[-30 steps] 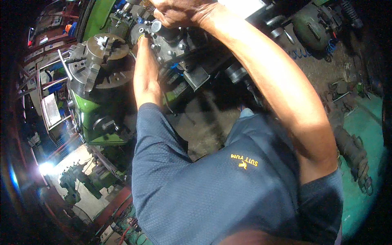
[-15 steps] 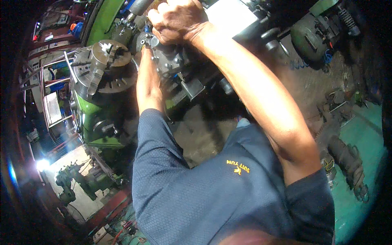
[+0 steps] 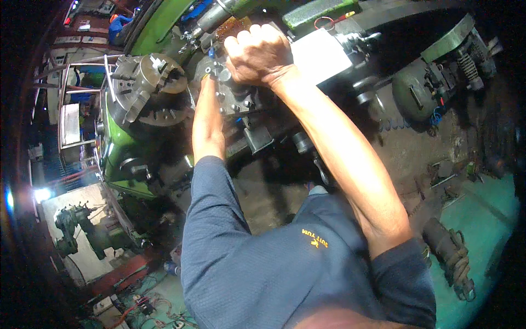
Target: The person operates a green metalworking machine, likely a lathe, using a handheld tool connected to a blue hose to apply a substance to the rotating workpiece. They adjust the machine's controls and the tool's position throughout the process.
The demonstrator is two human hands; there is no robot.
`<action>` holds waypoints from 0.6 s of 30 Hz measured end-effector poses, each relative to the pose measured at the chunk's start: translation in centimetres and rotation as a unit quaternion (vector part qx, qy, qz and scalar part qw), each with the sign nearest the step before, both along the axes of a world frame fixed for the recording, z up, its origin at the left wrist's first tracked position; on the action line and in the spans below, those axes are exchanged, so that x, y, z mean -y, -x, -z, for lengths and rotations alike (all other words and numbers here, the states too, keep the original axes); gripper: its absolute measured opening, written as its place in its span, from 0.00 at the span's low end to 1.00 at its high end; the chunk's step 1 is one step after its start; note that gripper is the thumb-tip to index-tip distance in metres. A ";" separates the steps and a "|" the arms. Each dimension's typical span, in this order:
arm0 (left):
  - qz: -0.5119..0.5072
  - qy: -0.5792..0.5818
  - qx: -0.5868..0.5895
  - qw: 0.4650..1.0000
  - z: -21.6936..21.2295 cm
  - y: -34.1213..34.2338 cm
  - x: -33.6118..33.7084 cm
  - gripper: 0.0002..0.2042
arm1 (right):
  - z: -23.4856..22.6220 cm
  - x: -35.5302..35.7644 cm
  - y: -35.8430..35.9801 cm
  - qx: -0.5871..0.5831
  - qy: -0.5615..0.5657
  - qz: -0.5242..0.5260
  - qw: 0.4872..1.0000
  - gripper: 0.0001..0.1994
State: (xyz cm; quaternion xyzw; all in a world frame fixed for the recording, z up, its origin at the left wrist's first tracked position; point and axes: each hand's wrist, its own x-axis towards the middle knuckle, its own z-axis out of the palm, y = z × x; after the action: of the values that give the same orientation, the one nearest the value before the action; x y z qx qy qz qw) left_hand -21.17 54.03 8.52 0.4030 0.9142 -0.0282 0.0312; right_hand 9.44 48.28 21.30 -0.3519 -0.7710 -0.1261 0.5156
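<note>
Past the round metal chuck (image 3: 147, 82) on the green machine, my left hand (image 3: 207, 77) touches the grey tool block (image 3: 233, 96), fingers hidden so I cannot tell, while my right hand (image 3: 257, 54) squeezes something on top, probably tightening.

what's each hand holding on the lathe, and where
Right hand is fisted around a handle atop the tool post; what it wraps is hidden. Left hand reaches the post; its grip cannot be told.
</note>
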 end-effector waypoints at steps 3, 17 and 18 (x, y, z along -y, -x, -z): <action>0.015 0.008 0.011 1.000 0.1 -1.5 -1.2 0.25 | -0.1 -0.2 -0.5 0.017 0.016 0.012 1.000 0.10; 0.038 -0.013 0.009 0.999 -2.1 -2.9 -1.9 0.24 | 0.2 -1.0 -1.0 0.038 0.029 0.012 0.999 0.09; 0.023 -0.032 0.011 0.999 -2.2 -2.9 -1.0 0.23 | 0.2 -0.7 -0.6 0.040 0.028 0.008 0.999 0.09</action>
State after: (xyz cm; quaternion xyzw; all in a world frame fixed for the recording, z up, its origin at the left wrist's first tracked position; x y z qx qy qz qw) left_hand -18.31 55.08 10.76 0.4253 0.9046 0.0046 0.0278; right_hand 10.07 48.94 21.12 -0.3674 -0.7915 -0.1225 0.4728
